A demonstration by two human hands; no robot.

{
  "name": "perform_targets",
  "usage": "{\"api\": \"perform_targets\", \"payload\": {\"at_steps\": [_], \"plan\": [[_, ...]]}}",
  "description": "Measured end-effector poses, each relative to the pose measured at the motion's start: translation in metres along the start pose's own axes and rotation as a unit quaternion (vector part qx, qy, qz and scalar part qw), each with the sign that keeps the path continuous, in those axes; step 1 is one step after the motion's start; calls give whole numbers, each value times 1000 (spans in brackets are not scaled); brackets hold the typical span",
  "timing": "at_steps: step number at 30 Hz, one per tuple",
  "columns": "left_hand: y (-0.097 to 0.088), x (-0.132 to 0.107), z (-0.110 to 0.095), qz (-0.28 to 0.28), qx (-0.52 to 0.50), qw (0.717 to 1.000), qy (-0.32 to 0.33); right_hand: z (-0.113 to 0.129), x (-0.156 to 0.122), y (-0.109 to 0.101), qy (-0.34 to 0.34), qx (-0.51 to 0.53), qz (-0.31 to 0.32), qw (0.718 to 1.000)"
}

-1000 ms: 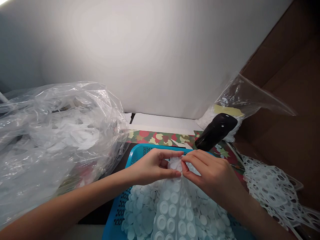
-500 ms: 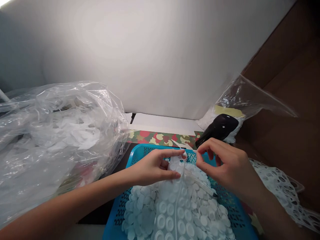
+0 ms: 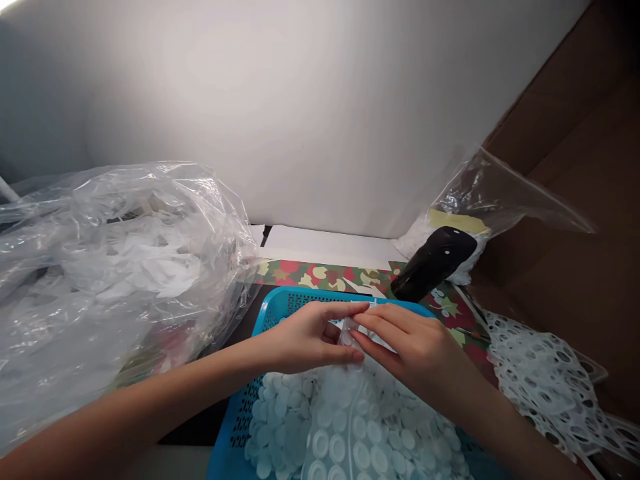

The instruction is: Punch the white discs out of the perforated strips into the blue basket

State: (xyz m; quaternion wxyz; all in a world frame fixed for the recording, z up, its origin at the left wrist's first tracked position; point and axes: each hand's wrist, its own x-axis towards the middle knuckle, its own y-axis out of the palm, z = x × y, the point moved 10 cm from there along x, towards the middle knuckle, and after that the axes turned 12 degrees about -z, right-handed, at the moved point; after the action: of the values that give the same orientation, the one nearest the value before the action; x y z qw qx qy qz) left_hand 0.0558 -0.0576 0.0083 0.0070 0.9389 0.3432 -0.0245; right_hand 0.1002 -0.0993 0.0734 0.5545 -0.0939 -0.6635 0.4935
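A translucent white moulded sheet with rows of round pieces (image 3: pixel 337 443) hangs down over a blue perforated basket (image 3: pixel 273 300). My left hand (image 3: pixel 313 337) grips the sheet's upper end between thumb and fingers. Close against it, my right hand (image 3: pixel 407 337) has its fingertips pinched on the same upper end of the sheet. What exactly lies between the right fingertips is partly hidden. Many loose white discs (image 3: pixel 280 417) fill the basket under the sheet.
On the left lies a large clear plastic bag (image 3: pixel 150 253) with white scraps inside. A black object with white dots (image 3: pixel 433 263) stands behind the basket. White sheets full of holes (image 3: pixel 545 380) are piled at right, beside a brown cardboard wall (image 3: pixel 590 167).
My right hand has moved left and down, from apart at the right onto the sheet's upper end. My left hand keeps nearly the same place and hold.
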Motion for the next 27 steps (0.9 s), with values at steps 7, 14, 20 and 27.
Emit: {"api": "perform_targets", "payload": {"at_steps": [7, 14, 20, 27], "plan": [[4, -2, 4, 16, 35, 999, 7, 8, 0, 2, -15, -40, 9, 999], [1, -1, -3, 8, 60, 998, 12, -9, -1, -2, 58, -3, 0, 998], [4, -3, -7, 25, 58, 998, 20, -24, 0, -18, 111, -12, -78, 991], [-1, -3, 5, 7, 66, 998, 6, -38, 3, -45, 144, -79, -30, 986]]}}
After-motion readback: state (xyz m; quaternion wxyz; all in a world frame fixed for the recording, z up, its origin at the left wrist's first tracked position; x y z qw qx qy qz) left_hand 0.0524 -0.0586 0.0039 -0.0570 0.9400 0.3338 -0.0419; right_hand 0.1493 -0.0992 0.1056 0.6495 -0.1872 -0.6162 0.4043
